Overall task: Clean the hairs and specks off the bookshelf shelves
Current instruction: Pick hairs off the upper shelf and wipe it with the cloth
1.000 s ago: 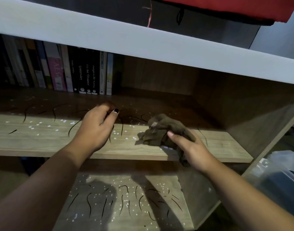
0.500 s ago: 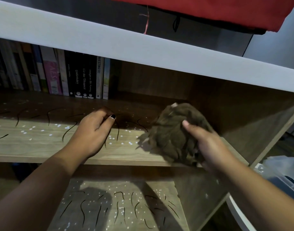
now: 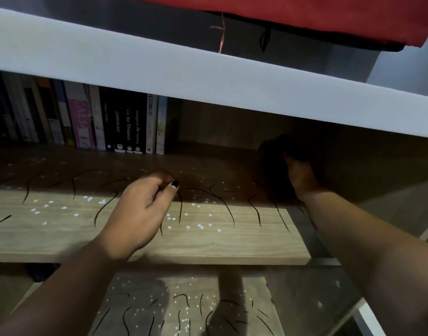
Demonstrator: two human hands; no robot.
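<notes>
Reaching deep into the shadowed back right corner of the middle shelf (image 3: 208,241), the right hand (image 3: 302,177) was closed around a dark brown cloth (image 3: 272,158) — the fingers wrapped into the bunched fabric, which pressed against the shelf near the rear wall. In that gloom the cloth's edges were hard to make out.

The left hand (image 3: 140,212) rested on the same shelf nearer the front, knuckles up and fingers curled loosely inward, the thumb with its dark-painted nail (image 3: 175,184) drawn toward the fingertips. Whether anything was pinched there, I could not tell.

Long dark hairs (image 3: 228,209) lay curved across the wooden board on both sides of the left hand, and small white specks (image 3: 199,225) were scattered among them, thickest along the lit front strip. A row of books (image 3: 125,124) stood upright at the back left of the shelf, well apart from the cloth.

Below, the lower shelf (image 3: 263,309) carried its own hairs and specks. Above, a white board (image 3: 208,76) ran across the view — with red fabric (image 3: 305,13) over it.
</notes>
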